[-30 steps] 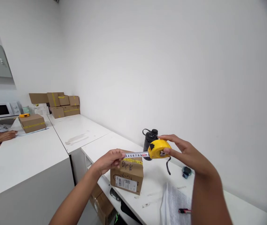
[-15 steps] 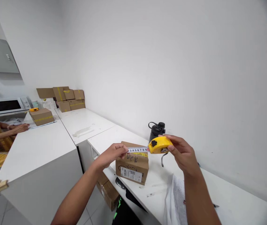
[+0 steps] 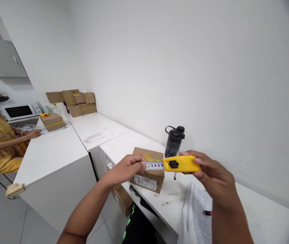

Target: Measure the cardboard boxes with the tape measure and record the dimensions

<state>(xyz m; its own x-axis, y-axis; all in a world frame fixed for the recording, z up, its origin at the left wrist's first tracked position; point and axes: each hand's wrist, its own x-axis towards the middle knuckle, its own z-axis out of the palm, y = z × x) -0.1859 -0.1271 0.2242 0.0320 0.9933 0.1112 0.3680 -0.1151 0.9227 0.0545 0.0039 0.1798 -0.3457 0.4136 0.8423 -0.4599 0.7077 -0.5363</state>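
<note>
My right hand (image 3: 212, 173) grips the yellow case of a tape measure (image 3: 185, 164), its black lock button facing me. A short length of white blade runs leftward out of the case, showing the numbers 3 to 6. My left hand (image 3: 129, 167) pinches the blade's free end between thumb and fingers. Below and behind the blade, a cardboard box (image 3: 148, 184) with a white label and yellow tape sits on the white table. The hands and tape hide part of its top and front. Whether the blade touches the box I cannot tell.
A black water bottle (image 3: 174, 142) stands behind the box by the wall. White cloth (image 3: 194, 210) and a pen (image 3: 207, 213) lie at the front right. Another person (image 3: 1, 142) sits at the left table near a box (image 3: 53, 122). Several boxes (image 3: 74, 103) are stacked at the back.
The exposed blade has become shorter, from about 9 to about 6 showing. My right hand has turned the case so its button side faces me. The view has shifted slightly.
</note>
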